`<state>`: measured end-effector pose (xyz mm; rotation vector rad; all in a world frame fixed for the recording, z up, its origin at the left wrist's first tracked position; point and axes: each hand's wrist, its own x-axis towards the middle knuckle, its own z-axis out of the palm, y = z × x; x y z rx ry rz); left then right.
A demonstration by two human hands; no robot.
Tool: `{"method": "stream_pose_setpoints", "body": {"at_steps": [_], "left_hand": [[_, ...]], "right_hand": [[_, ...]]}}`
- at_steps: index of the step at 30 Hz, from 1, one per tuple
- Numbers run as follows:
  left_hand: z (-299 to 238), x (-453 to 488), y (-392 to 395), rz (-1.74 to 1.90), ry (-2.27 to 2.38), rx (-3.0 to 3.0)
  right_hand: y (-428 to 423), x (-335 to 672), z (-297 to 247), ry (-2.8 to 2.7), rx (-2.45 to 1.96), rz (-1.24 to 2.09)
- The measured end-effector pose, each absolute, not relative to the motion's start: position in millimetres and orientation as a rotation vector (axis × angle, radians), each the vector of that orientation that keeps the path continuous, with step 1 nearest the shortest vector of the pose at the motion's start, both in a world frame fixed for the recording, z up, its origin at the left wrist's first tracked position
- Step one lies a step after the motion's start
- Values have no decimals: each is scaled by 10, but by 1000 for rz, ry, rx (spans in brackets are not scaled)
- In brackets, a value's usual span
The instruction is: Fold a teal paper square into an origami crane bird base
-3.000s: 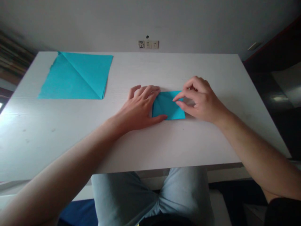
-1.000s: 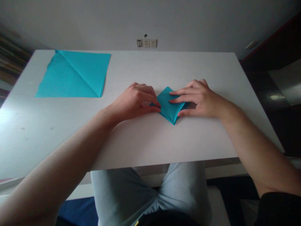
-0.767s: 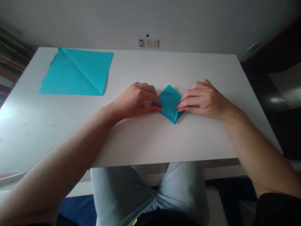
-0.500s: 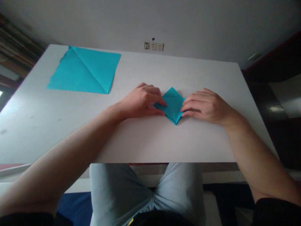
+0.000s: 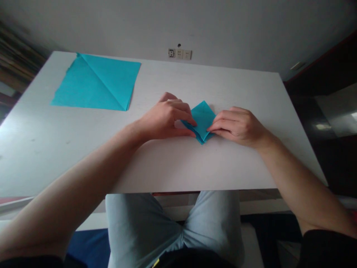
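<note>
A small folded square of blue paper (image 5: 203, 116) rests on the white table, turned like a diamond with one corner toward me. My left hand (image 5: 173, 118) pinches its left corner between thumb and fingers. On the other side, my right hand (image 5: 233, 124) grips the right edge, its fingertips close to the lower right side. The paper's layers stand slightly apart along the two near edges, with the top layer lifted off the ones below. Fingers cover the left and right corners.
A larger creased sheet of blue paper (image 5: 100, 82) with one ragged edge lies at the table's back left. The white table (image 5: 240, 169) reaches back to a grey wall with power sockets (image 5: 179, 54). My legs (image 5: 145, 227) are under its front edge.
My right hand has shifted left along the folded paper. The paper's near layers have come apart, and its near corner sits a little further left. My left hand keeps its hold.
</note>
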<state>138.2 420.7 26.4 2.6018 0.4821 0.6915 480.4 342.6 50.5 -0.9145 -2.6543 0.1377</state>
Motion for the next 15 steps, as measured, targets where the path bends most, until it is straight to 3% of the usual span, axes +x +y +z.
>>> {"method": "stream_pose_setpoints", "body": {"at_steps": [8, 15], "left_hand": [[295, 1399, 4203, 684, 475, 2569], [334, 1410, 4179, 710, 431, 2551]], "right_hand": [[3401, 4793, 529, -2597, -836, 37], [3408, 4794, 481, -2434, -962, 262]]}}
